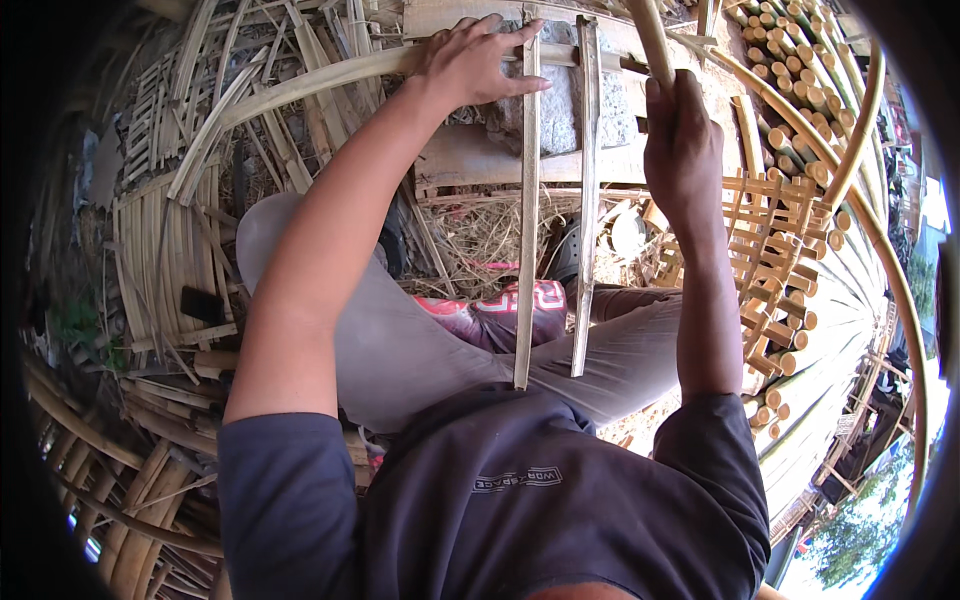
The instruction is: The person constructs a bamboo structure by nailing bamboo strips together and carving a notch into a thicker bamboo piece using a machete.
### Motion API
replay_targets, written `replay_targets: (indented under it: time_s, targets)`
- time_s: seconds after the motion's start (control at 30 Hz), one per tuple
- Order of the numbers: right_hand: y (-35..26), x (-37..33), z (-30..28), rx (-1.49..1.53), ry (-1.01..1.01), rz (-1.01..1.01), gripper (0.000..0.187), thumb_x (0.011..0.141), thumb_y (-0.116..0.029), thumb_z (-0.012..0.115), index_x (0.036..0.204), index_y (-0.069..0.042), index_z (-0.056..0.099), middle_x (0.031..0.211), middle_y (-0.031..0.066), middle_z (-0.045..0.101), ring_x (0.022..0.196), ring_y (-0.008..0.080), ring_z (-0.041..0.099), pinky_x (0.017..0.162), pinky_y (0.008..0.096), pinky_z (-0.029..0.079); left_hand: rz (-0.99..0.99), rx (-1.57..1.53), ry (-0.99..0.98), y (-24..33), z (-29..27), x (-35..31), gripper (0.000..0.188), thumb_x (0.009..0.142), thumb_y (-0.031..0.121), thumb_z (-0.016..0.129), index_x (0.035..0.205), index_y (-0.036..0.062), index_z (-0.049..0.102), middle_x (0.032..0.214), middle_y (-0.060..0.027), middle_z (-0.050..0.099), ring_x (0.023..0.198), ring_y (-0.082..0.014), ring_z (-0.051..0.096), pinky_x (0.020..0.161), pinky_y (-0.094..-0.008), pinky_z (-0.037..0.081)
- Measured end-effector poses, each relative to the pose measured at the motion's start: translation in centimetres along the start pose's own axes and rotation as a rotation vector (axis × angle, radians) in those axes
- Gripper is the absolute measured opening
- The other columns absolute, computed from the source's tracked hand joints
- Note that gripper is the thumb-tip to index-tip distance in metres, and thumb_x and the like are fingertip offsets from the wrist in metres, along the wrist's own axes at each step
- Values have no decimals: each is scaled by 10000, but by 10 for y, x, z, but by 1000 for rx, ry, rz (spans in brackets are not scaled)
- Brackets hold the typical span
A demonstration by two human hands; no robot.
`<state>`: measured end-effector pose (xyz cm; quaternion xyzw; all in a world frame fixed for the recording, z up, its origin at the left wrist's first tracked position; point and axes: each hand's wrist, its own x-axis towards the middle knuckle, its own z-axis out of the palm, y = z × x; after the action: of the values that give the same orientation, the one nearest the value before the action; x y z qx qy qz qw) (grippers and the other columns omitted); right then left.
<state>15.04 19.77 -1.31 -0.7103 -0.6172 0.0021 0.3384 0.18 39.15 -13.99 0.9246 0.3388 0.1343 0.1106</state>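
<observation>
Bamboo strips across stone block

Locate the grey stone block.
In the head view, the grey stone block is at top centre, under two bamboo strips, between the left hand and right hand.

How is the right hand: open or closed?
Closed: the right hand wraps around a wooden stick, which juts out beyond the fist.

A dark T-shirt with short sleeves carries a small pale boxed print; the trousers are grey; left hand and right hand are bare.
</observation>
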Motion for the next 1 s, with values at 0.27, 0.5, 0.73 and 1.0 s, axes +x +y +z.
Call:
replay_targets:
  time_s: [0.27, 0.5, 0.73, 1.0]
  targets:
    - [20, 8, -1, -59, -252, -40, 112, 1016, -128, 550, 976, -28, 516, 667, 259, 606, 640, 499, 596, 516, 557, 401, -5, 12, 35, -1, 1, -1, 931, 710, 884, 577, 1507, 433, 407, 1543, -206, 409, 1416, -411, 401, 1161, -553, 352]
    - [23, 10, 12, -98, -239, -64, 119, 1023, -143, 545, 981, -35, 520, 629, 235, 605, 587, 477, 603, 484, 515, 401, -10, 15, 19, -2, 10, -1, 939, 706, 875, 591, 1505, 412, 424, 1542, -199, 410, 1410, -417, 402, 1154, -572, 345]
    - [-2, 10, 4, -55, -103, -2, 128, 1030, -135, 531, 975, -34, 474, 625, 225, 594, 565, 448, 608, 473, 508, 403, 9, -13, 88, -5, 13, -8, 963, 696, 899, 565, 1509, 404, 420, 1512, -174, 452, 1381, -397, 445, 1135, -599, 353]
    - [-11, 13, -8, -43, -122, 39, 153, 1037, -118, 521, 938, -14, 469, 673, 242, 602, 584, 456, 582, 490, 493, 385, -7, -126, -77, 5, -23, -2, 969, 735, 804, 605, 1532, 292, 406, 1537, -242, 393, 1406, -445, 379, 1144, -587, 319]
